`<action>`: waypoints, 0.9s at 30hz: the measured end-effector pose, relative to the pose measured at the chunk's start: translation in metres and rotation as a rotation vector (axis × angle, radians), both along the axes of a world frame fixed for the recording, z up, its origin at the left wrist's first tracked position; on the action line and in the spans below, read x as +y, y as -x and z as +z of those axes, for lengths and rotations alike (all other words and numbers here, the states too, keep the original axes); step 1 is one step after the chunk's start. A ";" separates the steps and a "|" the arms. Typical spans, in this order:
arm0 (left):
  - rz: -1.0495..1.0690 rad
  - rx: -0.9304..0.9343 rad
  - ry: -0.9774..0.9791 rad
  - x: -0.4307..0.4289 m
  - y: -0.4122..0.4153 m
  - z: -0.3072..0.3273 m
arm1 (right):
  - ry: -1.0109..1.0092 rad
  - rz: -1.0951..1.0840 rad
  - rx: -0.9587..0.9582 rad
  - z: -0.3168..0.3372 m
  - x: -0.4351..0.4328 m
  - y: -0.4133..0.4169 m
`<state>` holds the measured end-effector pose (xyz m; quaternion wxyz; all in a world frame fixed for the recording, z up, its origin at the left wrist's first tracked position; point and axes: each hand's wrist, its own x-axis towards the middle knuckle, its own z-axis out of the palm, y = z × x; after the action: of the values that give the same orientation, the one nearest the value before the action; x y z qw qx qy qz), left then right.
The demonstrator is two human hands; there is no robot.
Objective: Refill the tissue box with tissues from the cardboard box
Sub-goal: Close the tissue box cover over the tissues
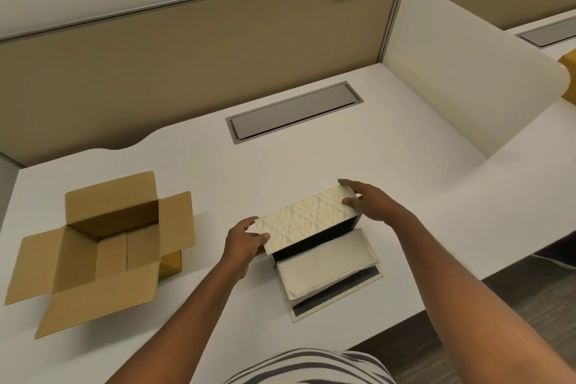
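Observation:
The tissue box cover (pixel 307 218), pale with a gold leaf pattern and a dark inside, is tilted up above its flat base (pixel 339 301) near the desk's front edge. My left hand (pixel 244 241) grips the cover's left end and my right hand (pixel 372 203) grips its right end. A stack of white tissues (pixel 327 262) lies on the base, partly under the raised cover. The brown cardboard box (pixel 103 246) stands at the left with all flaps spread; its inside looks empty.
The white desk (pixel 280 162) has a grey cable hatch (pixel 294 112) at the back centre. A tan partition runs behind, and a cream divider panel (pixel 461 72) rises at the right. The desk's front edge drops to grey carpet at the lower right.

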<state>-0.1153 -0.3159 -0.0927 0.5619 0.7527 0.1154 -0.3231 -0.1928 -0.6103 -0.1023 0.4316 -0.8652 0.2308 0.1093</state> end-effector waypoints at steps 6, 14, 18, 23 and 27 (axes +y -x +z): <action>0.008 -0.047 0.018 0.003 0.008 -0.003 | -0.010 -0.019 -0.034 0.003 0.001 0.006; 0.026 -0.124 0.006 0.006 0.026 -0.005 | -0.013 -0.025 -0.089 0.004 0.003 0.023; 0.025 -0.157 0.007 0.008 0.034 -0.003 | -0.024 -0.036 -0.110 0.004 0.004 0.030; 0.035 -0.182 0.014 0.010 0.046 -0.002 | -0.023 -0.045 -0.130 0.006 0.006 0.040; 0.029 -0.214 0.003 0.011 0.056 -0.003 | -0.016 -0.045 -0.135 0.008 0.007 0.048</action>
<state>-0.1714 -0.3049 -0.0958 0.5769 0.7802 0.0652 -0.2330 -0.2409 -0.6032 -0.0939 0.4553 -0.8618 0.2196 0.0426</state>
